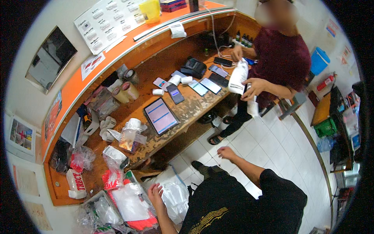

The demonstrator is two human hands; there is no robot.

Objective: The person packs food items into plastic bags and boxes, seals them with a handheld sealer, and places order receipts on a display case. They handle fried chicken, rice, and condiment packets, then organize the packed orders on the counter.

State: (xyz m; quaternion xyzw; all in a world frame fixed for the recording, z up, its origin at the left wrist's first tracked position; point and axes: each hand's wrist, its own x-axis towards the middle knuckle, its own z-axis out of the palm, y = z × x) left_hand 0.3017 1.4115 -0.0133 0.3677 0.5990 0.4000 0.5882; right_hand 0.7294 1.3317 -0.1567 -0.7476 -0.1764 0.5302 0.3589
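Observation:
My left hand (156, 194) is held up with its fingers spread and nothing in them. It is nearest to a stack of white and red plastic bags (130, 201) and a clear plastic sheet (175, 199). Out over the tiled floor (245, 137), my right hand (227, 152) hangs in the air, loosely curled and without any object in view. A wooden counter (190, 109) with a worn top runs ahead of me. On it lie a tablet (161, 116) with its screen lit, several smartphones (176, 94), a black card terminal or printer (193, 67) and white paper rolls (158, 92).
Across from me, a co-worker (280, 61) holds a white package (238, 77) in both hands. Cardboard tubes (130, 90) and wrapped goods (133, 136) crowd the counter's left part. A plastic crate (109, 204) of bags stands at lower left. Behind the co-worker hangs a fire extinguisher (325, 82).

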